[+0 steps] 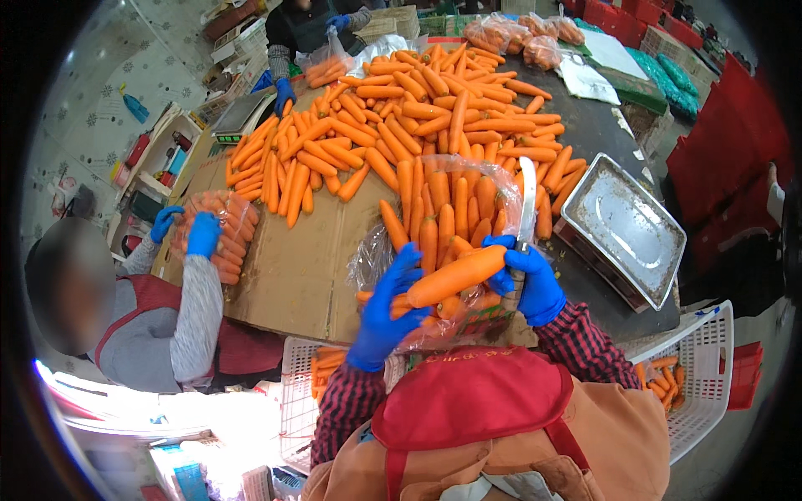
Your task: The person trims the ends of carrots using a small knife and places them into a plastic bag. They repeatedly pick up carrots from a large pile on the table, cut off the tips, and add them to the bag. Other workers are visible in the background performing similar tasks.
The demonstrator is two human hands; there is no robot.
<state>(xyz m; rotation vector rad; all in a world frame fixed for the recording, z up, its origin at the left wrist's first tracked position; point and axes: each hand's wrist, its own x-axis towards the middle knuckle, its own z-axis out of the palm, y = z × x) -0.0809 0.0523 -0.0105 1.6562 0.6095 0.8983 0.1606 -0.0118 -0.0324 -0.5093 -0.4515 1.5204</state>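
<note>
In front of me, a large orange carrot (458, 278) is held crosswise between my two blue-gloved hands. My left hand (384, 313) has its fingers curled about the carrot's left end. My right hand (535, 284) grips a knife (527, 200) with its long blade pointing up and away, and its fingers also meet the carrot's right end. Beneath and beyond my hands lies a clear plastic bag (368, 259) with several carrots (443, 221) lined up in its mouth. My hands hide part of the bag and the knife's handle.
A big carrot pile (418, 108) covers the table's far side. A metal tray scale (622, 225) stands at right. White crates (710, 367) with carrots flank me below the table edge. One co-worker (167, 309) at left handles a bagged bunch (221, 234); another (309, 33) works opposite.
</note>
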